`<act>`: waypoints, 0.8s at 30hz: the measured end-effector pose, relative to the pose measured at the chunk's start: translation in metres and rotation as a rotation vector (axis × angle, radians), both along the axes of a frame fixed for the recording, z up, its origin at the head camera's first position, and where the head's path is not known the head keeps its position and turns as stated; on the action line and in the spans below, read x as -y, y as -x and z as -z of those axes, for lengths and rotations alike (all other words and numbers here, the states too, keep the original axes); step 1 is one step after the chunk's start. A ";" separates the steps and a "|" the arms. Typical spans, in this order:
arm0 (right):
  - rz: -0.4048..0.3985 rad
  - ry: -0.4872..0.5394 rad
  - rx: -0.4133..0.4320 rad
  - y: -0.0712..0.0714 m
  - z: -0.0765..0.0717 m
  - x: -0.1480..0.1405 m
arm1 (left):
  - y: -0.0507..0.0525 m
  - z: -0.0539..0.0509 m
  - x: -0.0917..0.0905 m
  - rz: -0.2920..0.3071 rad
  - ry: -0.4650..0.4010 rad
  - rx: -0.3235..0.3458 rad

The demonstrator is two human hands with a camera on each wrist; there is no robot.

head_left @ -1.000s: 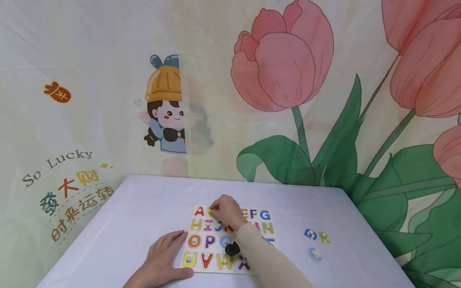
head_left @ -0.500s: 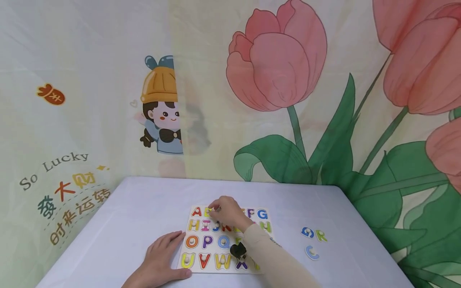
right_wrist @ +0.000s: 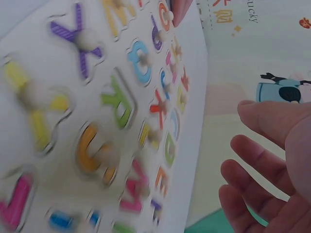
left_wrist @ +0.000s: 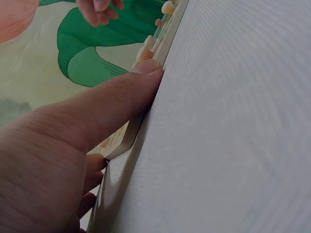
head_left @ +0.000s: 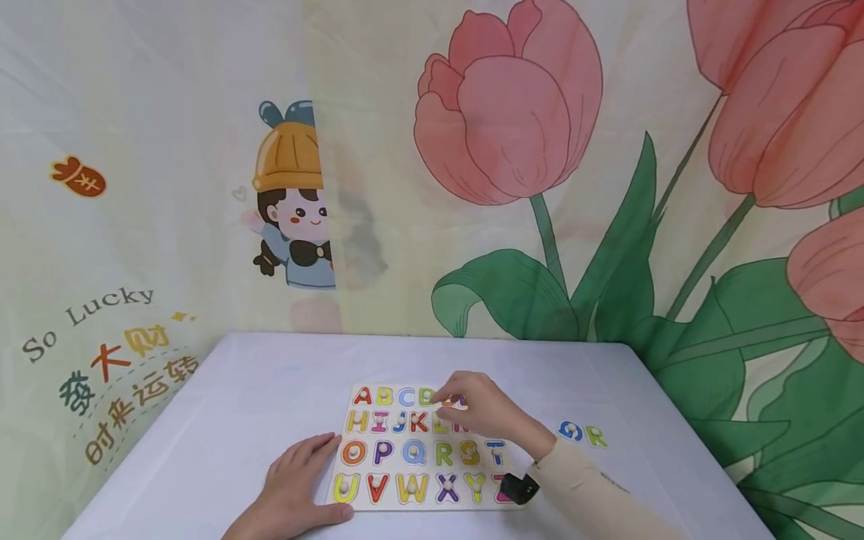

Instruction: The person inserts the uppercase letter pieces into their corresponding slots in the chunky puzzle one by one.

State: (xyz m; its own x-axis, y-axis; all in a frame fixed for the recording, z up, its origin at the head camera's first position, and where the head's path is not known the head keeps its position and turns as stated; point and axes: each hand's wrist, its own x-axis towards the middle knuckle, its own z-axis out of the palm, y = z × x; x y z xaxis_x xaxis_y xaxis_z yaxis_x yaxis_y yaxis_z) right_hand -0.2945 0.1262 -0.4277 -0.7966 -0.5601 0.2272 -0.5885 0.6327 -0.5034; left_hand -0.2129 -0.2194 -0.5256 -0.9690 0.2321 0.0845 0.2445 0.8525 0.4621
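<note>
My left hand (head_left: 293, 480) rests at the near left corner of the alphabet puzzle board (head_left: 391, 504), its thumb (left_wrist: 116, 102) against the near edge and its fingers along the left side. My right hand (head_left: 489, 409) hovers over the board's upper right, hiding some letters. In the right wrist view its fingers (right_wrist: 252, 189) are loosely bent and apart, with nothing between them. A yellow-green B (head_left: 385, 397) with a knob lies in the top row. Beside it the light blue C (head_left: 406, 397) place shows no knob. The green R (head_left: 443, 454) place also shows none.
A loose blue piece (head_left: 570, 431) and a loose green R piece (head_left: 595, 436) lie on the white table (head_left: 290, 390) right of the board. A black wrist camera (head_left: 518, 489) and the right sleeve (head_left: 601, 487) cover the board's near right corner and some table. A printed curtain (head_left: 378, 150) hangs behind.
My right hand has moved right, away from the B, uncovering the B and C places. The sleeve now covers where the loose C lay. My left hand stays on the board.
</note>
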 end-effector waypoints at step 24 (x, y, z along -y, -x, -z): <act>0.055 0.058 0.123 -0.055 0.050 -0.213 | -0.001 0.001 -0.001 -0.005 0.003 0.010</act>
